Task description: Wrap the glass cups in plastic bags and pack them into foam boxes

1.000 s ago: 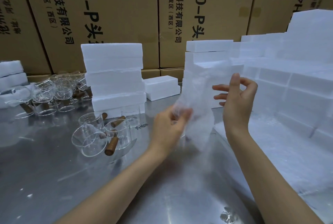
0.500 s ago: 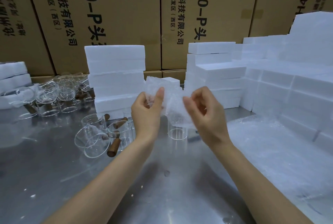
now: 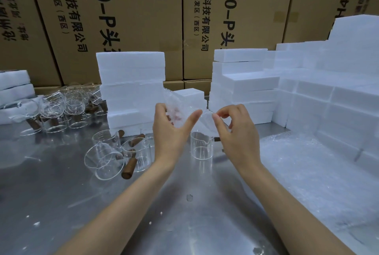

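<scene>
Steel worktop (image 3: 61,203), shiny, bare stretch near and left of the arms, a few white crumbs on it; brown printed cartons (image 3: 131,19) wall off the far side

Right edge blocked by a stepped bank of white foam boxes (image 3: 338,95), more stacked at far centre-right (image 3: 240,90), one tall stack far centre-left (image 3: 131,88), a single small foam box (image 3: 190,97) between the stacks, a few more at far left edge (image 3: 14,86). All foam boxes look closed, contents not visible

Pile of bubble-wrap bags (image 3: 303,172) lies flat on the worktop at right, against the foam bank

Left hand (image 3: 172,129) raised mid-scene, fingers curled round a crumpled clear plastic bag (image 3: 174,111), thumb stretched out to the right. Right hand (image 3: 235,131) just beside it, thumb and forefinger pinching the bag's other edge, remaining fingers loosely bent. Bag is held between both hands, above the worktop

One upright glass cup (image 3: 202,146) stands empty on the worktop directly behind and below the hands, between the wrists. Cluster of glass cups with wooden handles (image 3: 117,152) just left of the left forearm, some tipped on their sides, touching each other. Bigger jumble of glass cups (image 3: 61,111) at far left, by the tall foam stack, crowding that side
</scene>
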